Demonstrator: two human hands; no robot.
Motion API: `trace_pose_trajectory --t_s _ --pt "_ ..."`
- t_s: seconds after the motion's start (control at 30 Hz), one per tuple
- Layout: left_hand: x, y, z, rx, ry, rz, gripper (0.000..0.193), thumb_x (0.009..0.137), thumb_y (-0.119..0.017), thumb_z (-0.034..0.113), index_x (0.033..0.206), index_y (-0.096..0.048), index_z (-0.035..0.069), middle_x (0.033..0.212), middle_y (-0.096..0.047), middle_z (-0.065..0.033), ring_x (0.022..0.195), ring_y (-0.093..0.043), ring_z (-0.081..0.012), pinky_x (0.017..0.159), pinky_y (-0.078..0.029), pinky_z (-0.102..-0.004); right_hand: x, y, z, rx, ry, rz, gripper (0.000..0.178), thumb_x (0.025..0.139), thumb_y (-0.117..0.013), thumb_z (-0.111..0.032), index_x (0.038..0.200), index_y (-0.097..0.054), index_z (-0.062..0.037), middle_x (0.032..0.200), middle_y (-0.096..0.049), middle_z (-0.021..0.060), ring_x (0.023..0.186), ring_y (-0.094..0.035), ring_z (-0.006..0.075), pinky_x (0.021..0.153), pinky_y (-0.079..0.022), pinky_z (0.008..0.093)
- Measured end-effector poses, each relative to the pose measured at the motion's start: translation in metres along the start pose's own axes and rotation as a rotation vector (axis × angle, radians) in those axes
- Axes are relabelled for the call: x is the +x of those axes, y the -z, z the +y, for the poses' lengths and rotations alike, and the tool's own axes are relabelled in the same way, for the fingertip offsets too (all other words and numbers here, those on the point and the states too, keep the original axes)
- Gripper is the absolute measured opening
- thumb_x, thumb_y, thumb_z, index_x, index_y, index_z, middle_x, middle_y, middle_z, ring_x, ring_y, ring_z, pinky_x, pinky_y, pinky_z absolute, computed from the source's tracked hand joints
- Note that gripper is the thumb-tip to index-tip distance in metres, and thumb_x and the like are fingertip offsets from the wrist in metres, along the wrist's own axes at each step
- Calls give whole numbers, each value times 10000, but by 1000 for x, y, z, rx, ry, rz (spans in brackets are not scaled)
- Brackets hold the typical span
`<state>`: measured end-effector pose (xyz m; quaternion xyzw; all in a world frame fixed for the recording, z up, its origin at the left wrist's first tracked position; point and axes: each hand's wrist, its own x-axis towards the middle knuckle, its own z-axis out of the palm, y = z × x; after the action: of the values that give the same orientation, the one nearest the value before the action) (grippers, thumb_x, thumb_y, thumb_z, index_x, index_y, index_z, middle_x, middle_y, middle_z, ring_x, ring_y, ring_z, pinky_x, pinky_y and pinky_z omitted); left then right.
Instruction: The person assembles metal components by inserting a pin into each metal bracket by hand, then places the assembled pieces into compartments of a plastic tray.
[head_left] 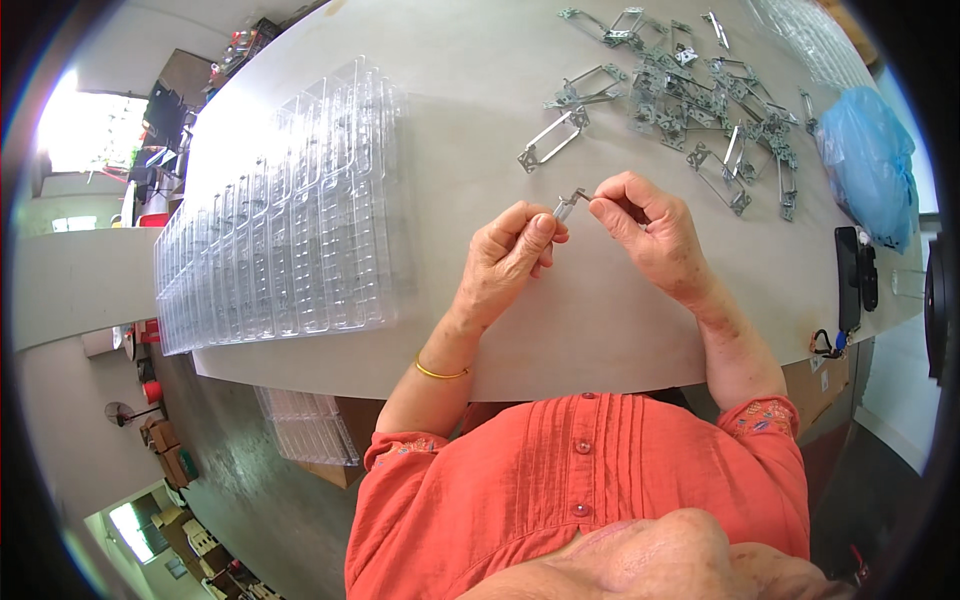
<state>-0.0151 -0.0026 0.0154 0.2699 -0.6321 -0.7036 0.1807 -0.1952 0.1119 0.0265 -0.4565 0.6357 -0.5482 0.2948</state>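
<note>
Over the middle of the table, my left hand (510,250) pinches a small silvery metal linkage bracket (566,207) between thumb and fingers. At the bracket's right end, my right hand (650,230) closes thumb and forefinger on its thin metal arm. The fingers cover much of the piece, so its full shape is hidden. Beyond my hands lies a loose pile of similar metal linkage brackets (690,95), some folded flat and some spread into frames. One spread bracket (552,140) rests nearest to my hands.
Stacked clear plastic trays (375,250) with ribbed compartments stand on the left of the white table (450,350). At the right are a blue plastic bag (868,165) and a black phone (847,280). More trays (305,425) and a cardboard box sit below the table edge.
</note>
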Motion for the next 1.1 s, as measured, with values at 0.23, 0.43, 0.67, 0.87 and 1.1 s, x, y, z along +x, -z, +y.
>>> trace_pose_trajectory --t_s 0.23,0.43,0.67,0.87,1.1 --pt "0 1 -6 186 -162 53 236 1046 -573 244 966 -677 48 881 -679 10 705 -551 -48 599 -470 -215 0 0 -7 172 -150 -63 173 1001 -640 -163 1107 -571 -45 692 -529 -36 635 -498 44 575 -416 218" --pt "2 5 -7 307 -227 43 194 1032 -592 188 948 -667 30 878 -668 0 705 -538 -66 614 -462 -231 2 3 -2 341 -221 -160 270 1021 -617 -249 1164 -555 -29 694 -549 -24 624 -508 52 567 -421 217" --pt "1 -2 -4 508 -385 -4 104 980 -639 90 935 -654 -3 839 -634 -55 699 -540 -135 617 -451 -302 4 6 0 442 -295 -219 247 1022 -610 -228 1163 -576 -27 707 -568 -17 614 -516 65 573 -432 232" --pt "2 -4 -7 619 -573 36 65 905 -691 58 938 -652 17 809 -613 -89 661 -568 -232 598 -463 -359 2 0 1 273 -254 -187 122 1008 -624 -179 1046 -657 -68 776 -581 -44 687 -526 55 617 -442 221" --pt "0 -6 -9 699 -574 -138 43 917 -662 32 946 -662 0 868 -644 -103 717 -592 -206 642 -479 -324 0 3 4 153 -65 54 105 997 -643 -184 1033 -665 -88 813 -591 -50 703 -523 36 614 -441 210"
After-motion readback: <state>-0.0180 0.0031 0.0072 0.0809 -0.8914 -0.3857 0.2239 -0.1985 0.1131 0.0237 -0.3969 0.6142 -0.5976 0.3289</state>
